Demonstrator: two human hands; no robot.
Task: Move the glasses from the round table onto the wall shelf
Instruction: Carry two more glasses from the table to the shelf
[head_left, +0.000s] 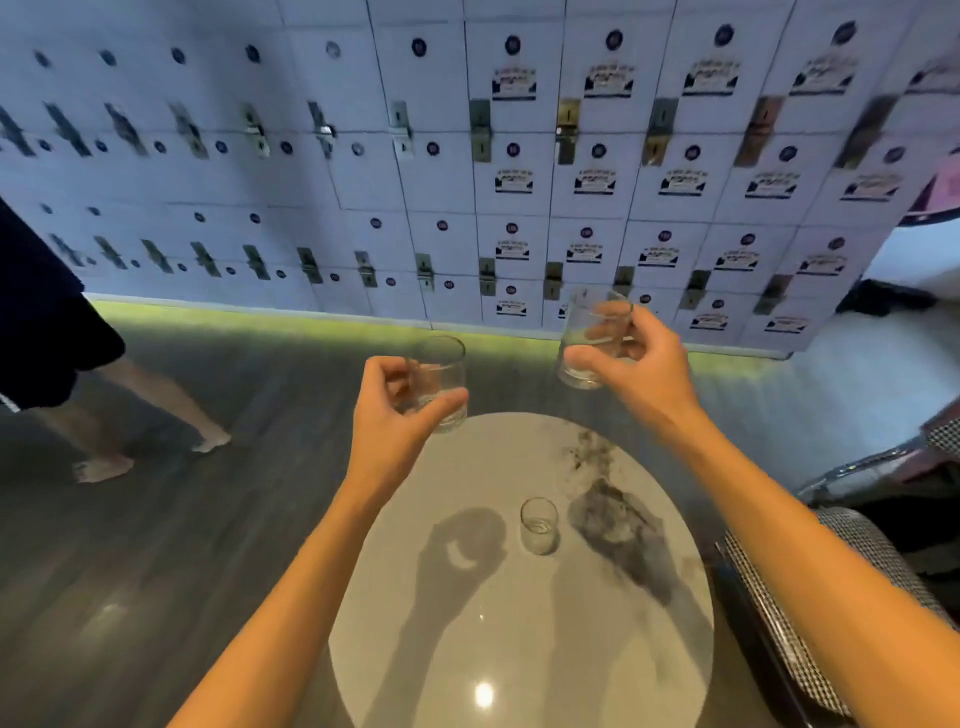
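Head view: holding two glasses above the far edge of the bench (519, 623), one per hand. Gripping the left glass (441, 374) in the left hand (387, 421) at 11 o'clock from bench centre, thumb curling across its near side, fingers behind. Pinching the right glass (582, 332) in the right hand (644, 369) at 1 o'clock, higher up and tilting a little, thumb low on the wall. Leaving a third glass (539, 525) upright near the middle of the bench, apart from both hands.

Judging the step as carrying: two glasses off the bench, one waiting. Seeing no shelf, only lockers (467, 182) at 12 o'clock. Needing next, probably, a turn toward the shelf, keeping both glasses level, setting each down base first, then coming back for the third.

Handling short, round, clear tumblers with thick bases, smooth and likely slippery, breakable. Looking down on a round, glossy, pale stone-like top with a dark smudgy vein at 2 o'clock and lamp glare at 6. Noting a checked chair (831, 561) at 3 o'clock, grey plank floor (156, 571), another person's bare legs (156, 402) at 9 o'clock.
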